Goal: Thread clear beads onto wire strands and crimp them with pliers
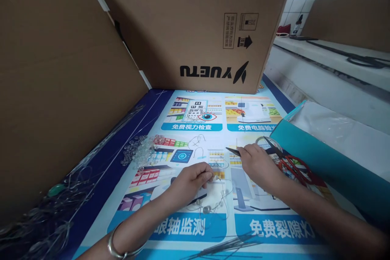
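Observation:
My left hand (193, 180) is closed, thumb and fingers pinching a thin wire strung with clear beads (207, 209). The strand hangs in a loose loop just below the fingertips, over the printed sheet. My right hand (258, 166) is wrapped round a tool with a dark pointed tip (233, 151); the tip points left, and the fingers hide the rest. It stays apart from the strand. Red-handled scissors (294, 166) lie beside my right wrist, partly behind it. Bits of bent wire (198, 146) lie beyond my left hand.
A pile of clear beads (141, 150) lies at the left. Straight wires (225, 245) lie at the front, tangled wires (57, 211) at far left. A cardboard box (195, 24) walls off the back; a teal box (332, 158) with plastic lining stands right.

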`<state>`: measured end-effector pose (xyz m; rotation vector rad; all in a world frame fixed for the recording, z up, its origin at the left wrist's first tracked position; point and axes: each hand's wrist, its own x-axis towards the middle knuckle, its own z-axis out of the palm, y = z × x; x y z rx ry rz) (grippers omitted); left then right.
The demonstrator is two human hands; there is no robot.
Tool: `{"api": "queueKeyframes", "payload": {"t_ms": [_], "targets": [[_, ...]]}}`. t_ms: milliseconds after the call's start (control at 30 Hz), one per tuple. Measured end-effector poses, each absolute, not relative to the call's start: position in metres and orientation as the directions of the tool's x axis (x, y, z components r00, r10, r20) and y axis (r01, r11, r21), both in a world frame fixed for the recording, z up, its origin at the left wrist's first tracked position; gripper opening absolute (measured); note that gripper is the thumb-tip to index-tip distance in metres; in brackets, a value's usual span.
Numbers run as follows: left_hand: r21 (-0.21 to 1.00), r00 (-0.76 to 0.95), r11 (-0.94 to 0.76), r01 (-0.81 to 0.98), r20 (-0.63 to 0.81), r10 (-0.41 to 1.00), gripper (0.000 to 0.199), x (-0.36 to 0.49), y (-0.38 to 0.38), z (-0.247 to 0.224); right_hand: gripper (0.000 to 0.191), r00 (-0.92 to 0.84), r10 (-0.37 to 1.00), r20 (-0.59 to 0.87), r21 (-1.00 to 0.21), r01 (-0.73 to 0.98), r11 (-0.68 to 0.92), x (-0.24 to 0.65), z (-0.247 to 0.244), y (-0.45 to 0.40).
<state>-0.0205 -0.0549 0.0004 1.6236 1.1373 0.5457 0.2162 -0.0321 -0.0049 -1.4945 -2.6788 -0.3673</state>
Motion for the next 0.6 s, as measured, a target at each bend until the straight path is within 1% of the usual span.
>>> {"api": "queueKeyframes", "payload": {"t_ms": [67,133,167,233,300,367,467,600], "targets": [[0.921,0.462,-0.018,0.389,-0.178,0.869,0.023,-0.021,-0.054,0.0,0.029,-0.552,0.814,0.183,0.082,0.833,0.547,0.217,0.003,-0.033],[0.927,0.466,-0.02,0.374,-0.169,0.868,0.025,-0.022,-0.052,-0.001,0.027,-0.534,0.823,0.193,-0.041,0.834,0.551,0.215,0.014,-0.039],[0.929,0.465,-0.022,0.368,-0.164,0.87,0.026,-0.022,-0.051,-0.002,0.027,-0.535,0.826,0.176,-0.077,0.829,0.554,0.214,0.019,-0.042],[0.933,0.463,-0.023,0.358,-0.156,0.873,0.026,-0.022,-0.051,-0.003,0.026,-0.58,0.807,0.109,-0.11,0.8,0.59,0.21,0.028,-0.05],[0.942,0.468,-0.016,0.337,-0.152,0.871,0.026,-0.022,-0.05,-0.004,0.024,-0.632,0.774,0.044,-0.075,0.77,0.633,0.205,0.032,-0.057],[0.953,0.477,-0.004,0.304,-0.149,0.866,0.026,-0.023,-0.05,-0.005,0.021,-0.667,0.745,0.011,0.001,0.745,0.667,0.2,0.031,-0.061],[0.965,0.48,0.006,0.262,-0.135,0.867,0.024,-0.022,-0.049,-0.006,0.019,-0.689,0.724,0.019,0.105,0.722,0.684,0.197,0.026,-0.063],[0.969,0.468,0.005,0.249,-0.125,0.875,0.023,-0.021,-0.049,-0.005,0.018,-0.681,0.73,0.063,0.174,0.728,0.664,0.195,0.024,-0.062]]}}
